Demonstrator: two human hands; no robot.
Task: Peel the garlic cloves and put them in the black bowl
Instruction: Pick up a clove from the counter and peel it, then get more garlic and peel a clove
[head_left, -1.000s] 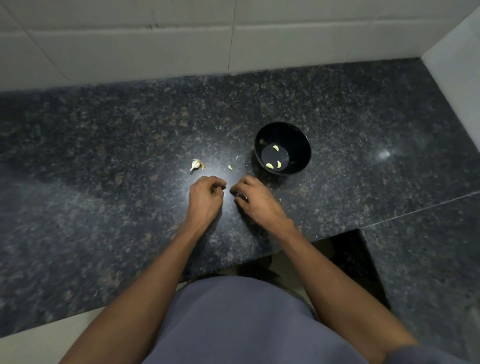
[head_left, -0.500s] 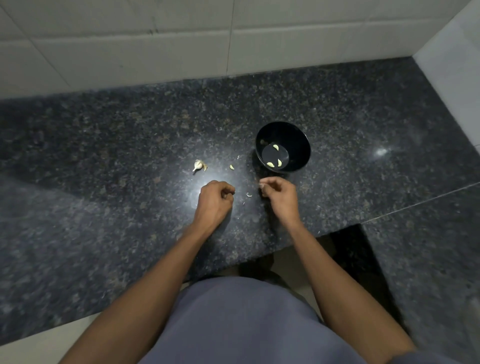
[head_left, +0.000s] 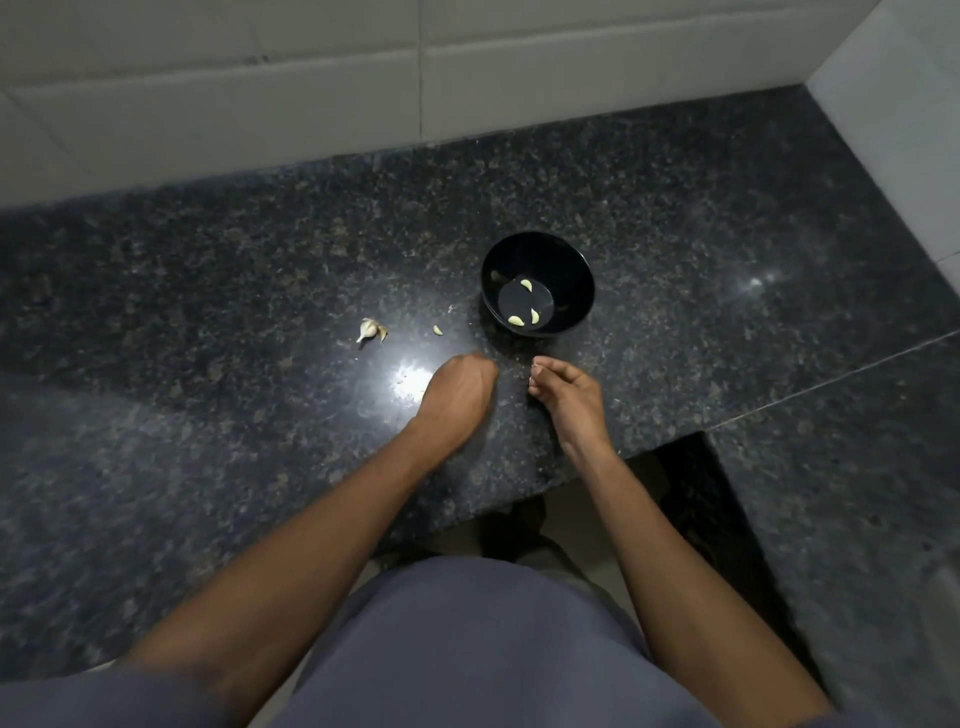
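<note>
Pinching something small and pale at our right hand (head_left: 569, 395) fingertips (head_left: 535, 370), just in front of the black bowl (head_left: 537, 254); we cannot tell whether it is clove or skin. Our left hand (head_left: 457, 392) is curled knuckles-up beside it, contents hidden. Three smooth, crescent-shaped peeled cloves (head_left: 515, 320) lie inside the round glossy bowl. Left of the bowl: one loose clove (head_left: 438, 330), then a papery garlic piece (head_left: 371, 330), on speckled polished granite countertop (head_left: 208, 291).

Kitchen: granite counter (head_left: 675, 218), tiled wall (head_left: 571, 67).
</note>
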